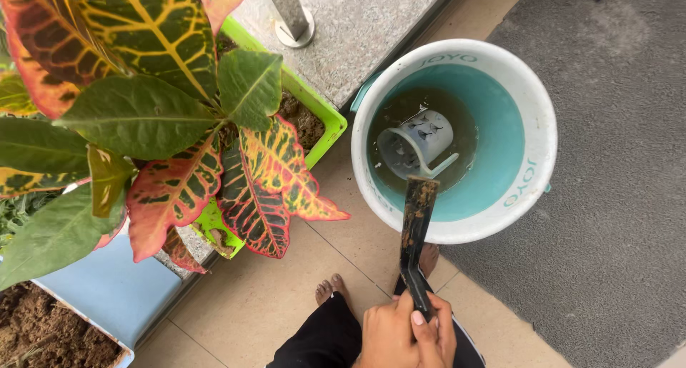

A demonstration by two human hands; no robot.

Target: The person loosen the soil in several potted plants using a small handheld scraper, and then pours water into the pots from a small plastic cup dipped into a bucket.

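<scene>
My left hand (400, 334) is at the bottom centre, shut around the handle of a dark, soil-stained flat garden tool (416, 225). The tool's blade points up and away, and its tip reaches over the near rim of a white bucket (457, 229) with a teal inside. The bucket holds shallow murky water with a white plastic mug (418, 143) lying on its side in it. My right hand is not visible.
A croton plant (143, 118) with red, yellow and green leaves fills the left, growing in a lime-green pot (325, 118). A light blue planter (107, 289) holding soil sits bottom left. My bare feet (330, 289) stand on beige tiles; a grey mat (614, 196) lies right.
</scene>
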